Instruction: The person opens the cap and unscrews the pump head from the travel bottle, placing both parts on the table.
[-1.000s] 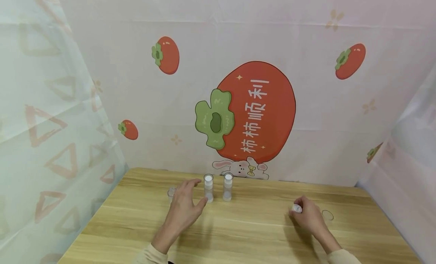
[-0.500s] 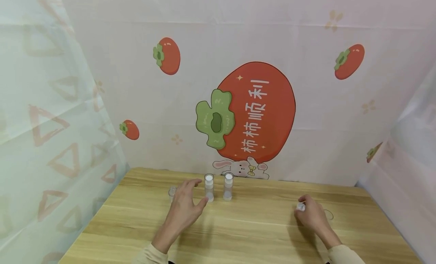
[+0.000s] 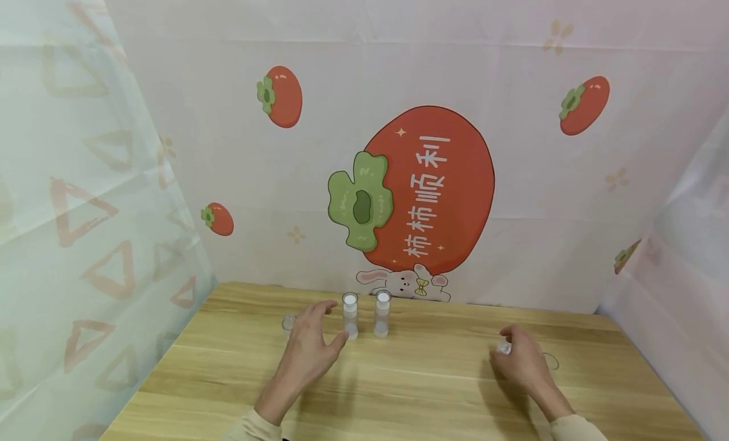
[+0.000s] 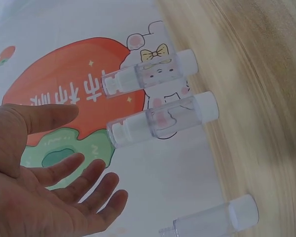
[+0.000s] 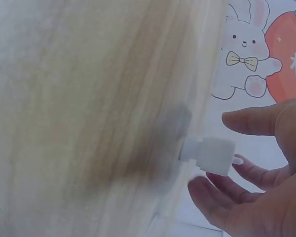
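Observation:
My left hand [image 3: 310,346] is held with spread, relaxed fingers next to two clear spray bottles with white tops and bases, the nearer bottle [image 3: 350,317] and the farther bottle [image 3: 382,314]. Partly hidden behind that hand stands a clear bottle without a top [image 4: 207,219], its neck bare. On the right, a white pump head [image 5: 214,155] stands upright on the table. The thumb and fingers of my right hand [image 3: 521,359] curve loosely around it, with a gap between thumb and pump head in the right wrist view.
A clear round cap [image 3: 551,360] rests on the wooden table [image 3: 421,390] just right of my right hand, mostly outlined by its rim. Behind the table's back edge hangs a cloth backdrop [image 3: 529,257] printed with persimmons and a rabbit; more cloth hangs at both sides.
My right hand has shifted slightly right with the white pump head, set it upright and loosened its fingers from it. My left hand has stayed in place.

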Tool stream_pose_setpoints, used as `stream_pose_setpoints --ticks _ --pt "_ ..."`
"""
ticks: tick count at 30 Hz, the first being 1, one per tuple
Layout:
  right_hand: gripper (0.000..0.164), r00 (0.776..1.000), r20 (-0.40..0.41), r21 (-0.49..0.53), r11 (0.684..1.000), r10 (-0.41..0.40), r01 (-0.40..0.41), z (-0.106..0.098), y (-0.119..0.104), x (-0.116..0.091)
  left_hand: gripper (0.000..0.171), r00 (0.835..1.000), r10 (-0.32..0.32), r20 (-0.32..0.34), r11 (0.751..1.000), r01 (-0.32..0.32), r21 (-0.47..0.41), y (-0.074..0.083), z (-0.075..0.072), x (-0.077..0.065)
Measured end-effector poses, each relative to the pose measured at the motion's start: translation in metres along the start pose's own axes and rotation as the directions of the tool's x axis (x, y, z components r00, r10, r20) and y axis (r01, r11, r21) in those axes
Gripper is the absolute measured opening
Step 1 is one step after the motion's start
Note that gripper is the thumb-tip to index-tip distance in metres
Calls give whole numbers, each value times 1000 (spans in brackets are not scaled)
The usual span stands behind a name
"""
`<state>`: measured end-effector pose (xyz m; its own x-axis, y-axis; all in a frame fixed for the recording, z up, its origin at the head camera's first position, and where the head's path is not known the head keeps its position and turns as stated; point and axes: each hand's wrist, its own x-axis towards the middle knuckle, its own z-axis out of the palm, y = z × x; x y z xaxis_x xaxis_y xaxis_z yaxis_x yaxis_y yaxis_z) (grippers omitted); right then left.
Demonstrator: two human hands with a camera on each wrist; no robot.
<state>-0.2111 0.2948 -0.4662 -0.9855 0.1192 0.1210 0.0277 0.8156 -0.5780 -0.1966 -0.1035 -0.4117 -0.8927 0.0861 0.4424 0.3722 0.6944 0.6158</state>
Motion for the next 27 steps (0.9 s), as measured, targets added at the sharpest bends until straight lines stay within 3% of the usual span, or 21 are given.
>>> stream_pose_setpoints --ticks 12,27 --pt "41 979 -145 1 989 -146 148 -2 -19 -16 55 996 -80 35 993 83 -78 -8 14 3" --pt "34 964 -140 28 972 -226 232 -1 -36 -31 63 981 -177 78 972 186 -144 -24 33 11"
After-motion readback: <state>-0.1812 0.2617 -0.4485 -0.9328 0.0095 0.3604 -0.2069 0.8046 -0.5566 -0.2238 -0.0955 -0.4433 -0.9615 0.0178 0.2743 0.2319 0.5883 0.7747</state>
